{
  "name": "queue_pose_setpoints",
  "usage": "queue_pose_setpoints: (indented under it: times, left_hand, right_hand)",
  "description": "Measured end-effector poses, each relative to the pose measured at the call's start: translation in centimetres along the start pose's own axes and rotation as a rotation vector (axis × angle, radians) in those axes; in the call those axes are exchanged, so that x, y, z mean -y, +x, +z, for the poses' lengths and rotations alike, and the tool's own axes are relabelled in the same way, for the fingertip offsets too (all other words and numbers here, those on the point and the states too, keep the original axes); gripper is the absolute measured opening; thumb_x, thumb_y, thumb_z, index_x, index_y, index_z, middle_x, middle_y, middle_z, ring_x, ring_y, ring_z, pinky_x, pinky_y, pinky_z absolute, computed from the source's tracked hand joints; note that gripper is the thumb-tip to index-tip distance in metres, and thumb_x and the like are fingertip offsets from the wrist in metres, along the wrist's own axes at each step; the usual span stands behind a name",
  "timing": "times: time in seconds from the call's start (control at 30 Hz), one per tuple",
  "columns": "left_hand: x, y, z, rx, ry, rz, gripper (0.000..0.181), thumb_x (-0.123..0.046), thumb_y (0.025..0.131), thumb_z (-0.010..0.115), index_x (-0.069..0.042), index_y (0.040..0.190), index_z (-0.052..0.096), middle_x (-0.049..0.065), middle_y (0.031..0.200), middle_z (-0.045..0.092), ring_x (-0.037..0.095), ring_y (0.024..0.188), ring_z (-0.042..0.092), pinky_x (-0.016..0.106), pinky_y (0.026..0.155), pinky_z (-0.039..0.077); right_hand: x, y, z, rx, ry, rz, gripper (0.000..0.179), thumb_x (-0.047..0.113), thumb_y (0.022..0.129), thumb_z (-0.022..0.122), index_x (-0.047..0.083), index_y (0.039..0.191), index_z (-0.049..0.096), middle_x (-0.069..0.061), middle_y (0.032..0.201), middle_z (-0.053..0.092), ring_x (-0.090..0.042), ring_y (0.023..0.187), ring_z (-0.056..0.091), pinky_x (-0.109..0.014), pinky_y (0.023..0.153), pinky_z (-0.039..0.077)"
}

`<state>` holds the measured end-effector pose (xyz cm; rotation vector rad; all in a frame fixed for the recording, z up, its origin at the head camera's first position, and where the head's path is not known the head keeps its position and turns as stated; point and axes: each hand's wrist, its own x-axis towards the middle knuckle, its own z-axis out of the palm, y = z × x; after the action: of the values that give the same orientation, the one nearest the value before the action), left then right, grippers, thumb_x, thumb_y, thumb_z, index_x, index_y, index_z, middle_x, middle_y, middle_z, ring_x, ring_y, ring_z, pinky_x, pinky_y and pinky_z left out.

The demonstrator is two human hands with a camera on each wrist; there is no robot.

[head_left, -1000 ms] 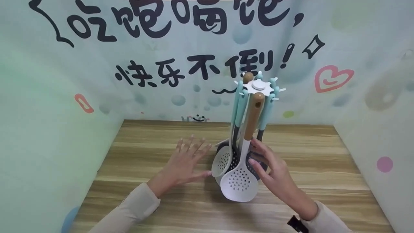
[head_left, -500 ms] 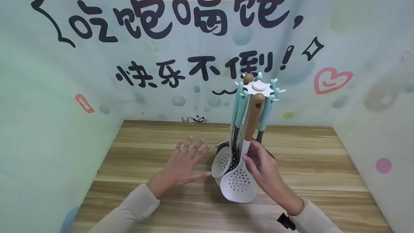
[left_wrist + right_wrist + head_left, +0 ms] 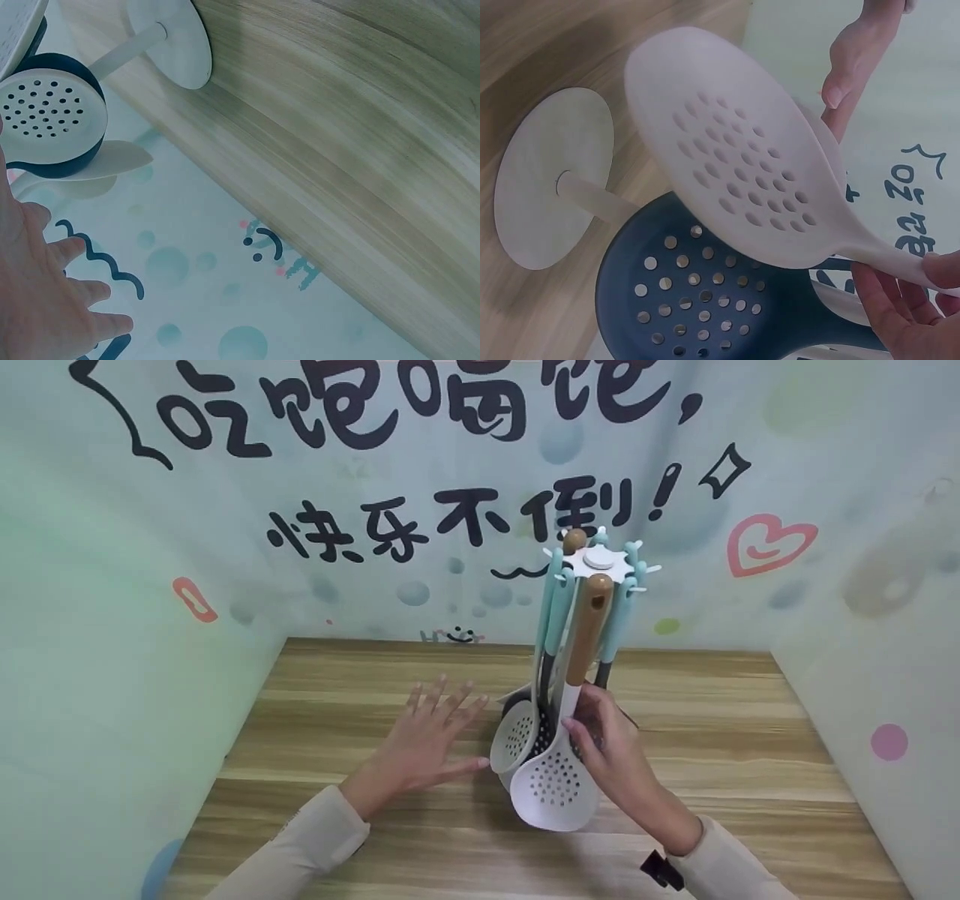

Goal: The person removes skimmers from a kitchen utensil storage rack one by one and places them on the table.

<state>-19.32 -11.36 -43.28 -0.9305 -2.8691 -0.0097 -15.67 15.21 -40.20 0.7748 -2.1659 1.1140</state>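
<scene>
A white skimmer (image 3: 555,791) with a brown handle (image 3: 589,630) hangs upright at the front of a utensil stand (image 3: 600,558). My right hand (image 3: 626,761) pinches its white neck between thumb and fingers, as the right wrist view (image 3: 900,307) also shows. Left of it hangs another white skimmer (image 3: 514,737). My left hand (image 3: 420,746) has its fingers spread beside that one. Its thumb tip is close to the rim; whether they touch I cannot tell. A dark blue skimmer (image 3: 697,292) hangs behind the gripped one.
Several utensils with turquoise handles (image 3: 556,615) hang around the stand's white hooked top. The stand's round white base (image 3: 529,187) rests on the wooden table (image 3: 360,840). A printed backdrop (image 3: 375,600) closes off the back and sides.
My right hand has moved left and closed its thumb and fingers on the white skimmer's neck. My left hand and the stand have stayed in place.
</scene>
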Motion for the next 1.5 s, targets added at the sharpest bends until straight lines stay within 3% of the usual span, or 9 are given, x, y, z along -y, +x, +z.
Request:
queue_pose_setpoints:
  times: [0.47, 0.77, 0.93, 1.07, 1.23, 1.5]
  left_hand:
    - [0.1, -0.1, 0.0, -0.040, -0.018, 0.012, 0.081, -0.073, 0.084, 0.035, -0.025, 0.149, 0.021, 0.002, 0.156, 0.014, 0.037, 0.142, 0.011, 0.058, 0.112, 0.010]
    - [0.1, -0.1, 0.1, -0.013, -0.011, 0.009, 0.082, -0.074, 0.084, 0.032, -0.025, 0.149, 0.018, 0.001, 0.157, 0.008, 0.037, 0.142, 0.008, 0.057, 0.112, 0.008]
    - [0.0, 0.0, 0.2, -0.010, 0.007, 0.008, 0.082, -0.074, 0.084, 0.031, -0.026, 0.149, 0.016, 0.001, 0.157, 0.007, 0.036, 0.143, 0.007, 0.057, 0.112, 0.007]
    - [-0.1, -0.1, 0.1, -0.010, -0.008, 0.006, 0.082, -0.073, 0.084, 0.033, -0.026, 0.149, 0.018, 0.002, 0.157, 0.010, 0.037, 0.142, 0.006, 0.057, 0.112, 0.008]
    - [-0.1, -0.2, 0.1, -0.016, -0.027, 0.007, 0.082, -0.073, 0.084, 0.034, -0.025, 0.149, 0.019, 0.002, 0.157, 0.011, 0.037, 0.142, 0.007, 0.058, 0.112, 0.009]
    - [-0.1, -0.2, 0.1, 0.014, -0.018, -0.002, 0.082, -0.074, 0.084, 0.031, -0.027, 0.150, 0.014, 0.001, 0.157, 0.005, 0.036, 0.142, 0.003, 0.056, 0.112, 0.004]
  right_hand:
    - [0.1, 0.1, -0.3, 0.009, 0.027, -0.028, 0.039, -0.011, 0.081, 0.062, -0.006, 0.116, 0.046, -0.010, 0.091, 0.062, -0.015, 0.079, 0.062, -0.017, 0.067, 0.051]
    - [0.8, 0.5, -0.9, 0.007, 0.013, -0.002, 0.037, -0.009, 0.083, 0.061, -0.004, 0.116, 0.046, -0.011, 0.093, 0.063, -0.020, 0.081, 0.066, -0.023, 0.066, 0.054]
    - [1.2, 0.6, -1.3, 0.016, 0.050, 0.011, 0.036, -0.009, 0.083, 0.061, -0.005, 0.116, 0.046, -0.012, 0.095, 0.062, -0.021, 0.086, 0.066, -0.027, 0.072, 0.055]
    - [1.5, 0.6, -1.7, -0.001, 0.071, -0.024, 0.039, -0.014, 0.080, 0.061, -0.006, 0.116, 0.047, -0.012, 0.095, 0.063, -0.021, 0.086, 0.067, -0.021, 0.076, 0.054]
    - [1.7, 0.3, -2.6, -0.025, 0.090, -0.043, 0.041, -0.019, 0.078, 0.059, -0.009, 0.116, 0.048, -0.015, 0.094, 0.061, -0.014, 0.088, 0.064, -0.015, 0.080, 0.050]
    - [1.6, -0.5, -4.9, -0.075, 0.075, 0.044, 0.039, -0.021, 0.079, 0.056, -0.011, 0.115, 0.046, -0.017, 0.094, 0.059, -0.002, 0.093, 0.056, -0.012, 0.082, 0.048]
